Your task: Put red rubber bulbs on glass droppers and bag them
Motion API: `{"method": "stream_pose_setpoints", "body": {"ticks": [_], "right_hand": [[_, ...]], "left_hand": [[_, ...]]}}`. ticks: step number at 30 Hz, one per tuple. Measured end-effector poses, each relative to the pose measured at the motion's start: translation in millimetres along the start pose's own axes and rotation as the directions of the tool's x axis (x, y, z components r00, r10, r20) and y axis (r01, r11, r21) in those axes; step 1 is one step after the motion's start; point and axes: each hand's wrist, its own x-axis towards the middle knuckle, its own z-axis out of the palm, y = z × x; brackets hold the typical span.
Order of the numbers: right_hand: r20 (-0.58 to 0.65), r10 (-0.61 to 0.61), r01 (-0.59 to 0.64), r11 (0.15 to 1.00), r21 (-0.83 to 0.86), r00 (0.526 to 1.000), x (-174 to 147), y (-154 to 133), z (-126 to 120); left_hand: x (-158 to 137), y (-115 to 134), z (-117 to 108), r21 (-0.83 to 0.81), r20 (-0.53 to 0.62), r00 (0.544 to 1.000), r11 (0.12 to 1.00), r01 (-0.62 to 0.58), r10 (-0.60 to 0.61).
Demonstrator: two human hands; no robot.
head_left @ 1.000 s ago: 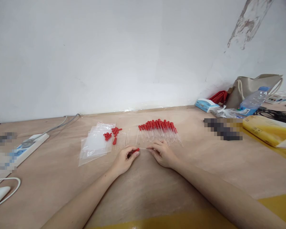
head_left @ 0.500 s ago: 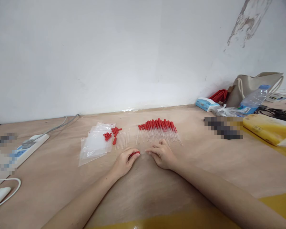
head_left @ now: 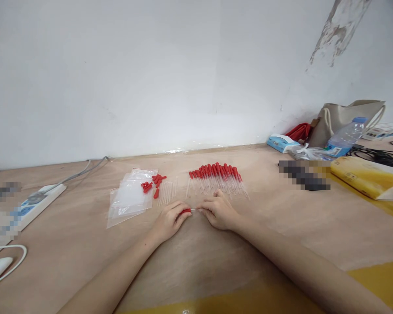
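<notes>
My left hand point(head_left: 170, 221) is closed around a red rubber dropper bulb point(head_left: 185, 211), its open end facing right. From that end a short piece of thin glass dropper tube point(head_left: 193, 210) shows; my right hand point(head_left: 218, 212) pinches the tube and hides the rest. How deep the tube sits in the bulb cannot be made out. Beyond my left hand lie loose red bulbs point(head_left: 156, 179) and a row of bare glass tubes point(head_left: 167, 192). Behind my right hand, many droppers with red bulbs point(head_left: 217, 171) lie side by side, tips toward me.
Clear zip bags point(head_left: 127, 194) lie left of the loose bulbs. A power strip point(head_left: 42, 205) with a grey cable stands farther left. On the right are a blue box point(head_left: 282, 143), a plastic bottle point(head_left: 349, 136), a yellow pack point(head_left: 363, 176) and a grey bag point(head_left: 343, 117).
My right hand has come slightly nearer my left, and less of the glass tube shows between them. The whole view has shifted a little.
</notes>
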Motion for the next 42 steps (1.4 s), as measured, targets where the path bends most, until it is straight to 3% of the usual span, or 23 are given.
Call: {"method": "stream_pose_setpoints", "body": {"ticks": [3,6,8,11,14,17,20,24,27,33,37,40,42], "right_hand": [[0.091,0.032,-0.021,0.992,-0.126,0.995,6.3,-6.8,-11.5],[0.08,0.208,-0.196,0.97,-0.144,0.975,16.4,-7.7,-18.0],[0.022,0.394,-0.393,0.918,-0.06,0.919,28.2,-2.2,-17.4],[-0.053,0.626,-0.623,0.78,0.059,0.778,52.7,12.0,-8.8],[-0.1,0.724,-0.724,0.688,0.051,0.682,76.0,24.6,5.9],[-0.106,0.754,-0.759,0.651,-0.012,0.649,88.1,30.5,19.2],[-0.124,0.745,-0.754,0.652,-0.073,0.656,89.0,29.5,26.3],[-0.172,0.673,-0.693,0.713,-0.109,0.719,87.4,18.9,29.0],[-0.116,0.642,-0.652,0.742,-0.153,0.758,91.0,8.1,30.8],[0.015,0.693,-0.678,0.709,-0.194,0.721,103.5,-4.9,34.0],[0.047,0.678,-0.66,0.728,-0.189,0.734,106.5,-12.2,35.3],[-0.026,0.625,-0.619,0.767,-0.167,0.78,97.4,-15.3,34.7],[-0.127,0.526,-0.54,0.832,-0.125,0.841,82.8,-13.3,31.3]], "left_hand": [[0.1,-7.5,-3.4,0.078,-0.122,0.992,0.996,-0.032,0.042],[-2.4,-16.4,-6.2,0.196,-0.299,0.954,0.977,0.079,-0.017],[-4.7,-21.9,-7.8,0.262,-0.381,0.921,0.947,0.186,-0.075],[-7.9,-28.0,-9.9,0.337,-0.42,0.897,0.895,0.293,-0.136],[-10.6,-31.9,-12.5,0.392,-0.441,0.872,0.829,0.399,-0.212],[-12.3,-35.7,-16.9,0.427,-0.467,0.835,0.753,0.501,-0.29],[-12.3,-41.9,-24.1,0.43,-0.526,0.78,0.685,0.588,-0.339],[-11.0,-52.9,-36.5,0.389,-0.609,0.674,0.583,0.713,-0.418],[-10.8,-57.6,-42.1,0.368,-0.604,0.642,0.55,0.75,-0.472],[-9.3,-57.0,-39.3,0.389,-0.51,0.694,0.584,0.713,-0.508],[-9.5,-59.9,-39.1,0.366,-0.497,0.676,0.575,0.731,-0.544],[-11.2,-59.5,-39.9,0.349,-0.57,0.697,0.639,0.685,-0.436],[-12.0,-54.0,-38.1,0.339,-0.552,0.774,0.765,0.548,-0.31]]}}
